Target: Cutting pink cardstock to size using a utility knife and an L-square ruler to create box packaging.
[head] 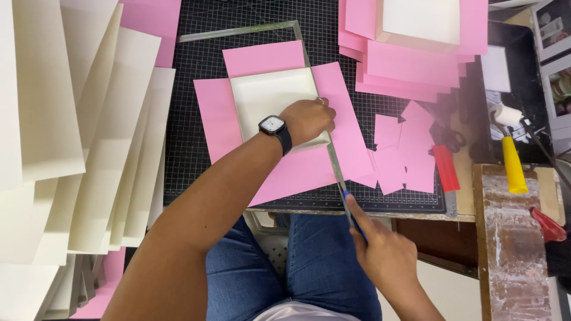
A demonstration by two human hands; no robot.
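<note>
Trimming pink paper (297, 172) on the cutting mat (190, 119): left hand (306, 120) is pressing the ruler (335, 163) flat, right hand (383, 252) fingers are gripping a blue knife (351, 215); the next cut probably needs steady ruler pressure.

a black gridded cutting mat (196, 119) covers the counter (467, 202), whose pale wooden top shows at the right edge. a paint-smeared wooden board (514, 249) sits beside it. below the counter's front edge lies dark shadow. the light is even and bright.

Metal ruler (331, 151) lies across pink paper (297, 169), blue knife (352, 215) alongside.
</note>
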